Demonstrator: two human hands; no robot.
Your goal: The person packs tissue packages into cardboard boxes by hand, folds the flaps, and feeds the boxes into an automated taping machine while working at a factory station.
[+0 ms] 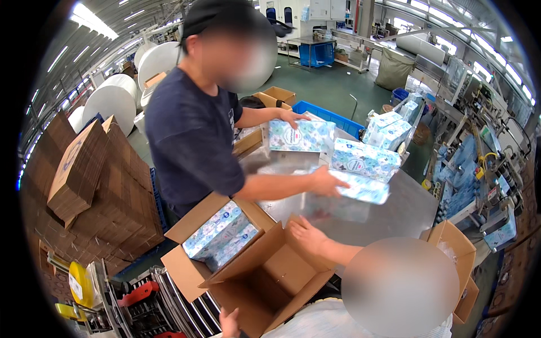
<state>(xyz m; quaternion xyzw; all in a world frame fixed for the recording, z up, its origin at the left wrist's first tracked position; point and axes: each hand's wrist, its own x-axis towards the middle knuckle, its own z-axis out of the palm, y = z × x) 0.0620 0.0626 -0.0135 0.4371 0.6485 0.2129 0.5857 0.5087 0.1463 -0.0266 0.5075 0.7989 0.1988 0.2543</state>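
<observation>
An open cardboard box with a bare interior stands in front of me. My right hand reaches to its far right edge, fingers stretched out against the flap. At the near left side of this box, my left hand shows only in part at the lower edge, thumb and finger apart, holding nothing visible. Directly left is a second open carton, with blue floral packs inside. Across the metal table, a co-worker in a dark T-shirt handles floral packs: one upright pack and one motion-blurred pack.
Another floral pack lies on the table, with more packs behind. Flattened cartons are stacked at left. A roller conveyor runs beneath the boxes. Machinery borders the right; a blue crate stands beyond the table.
</observation>
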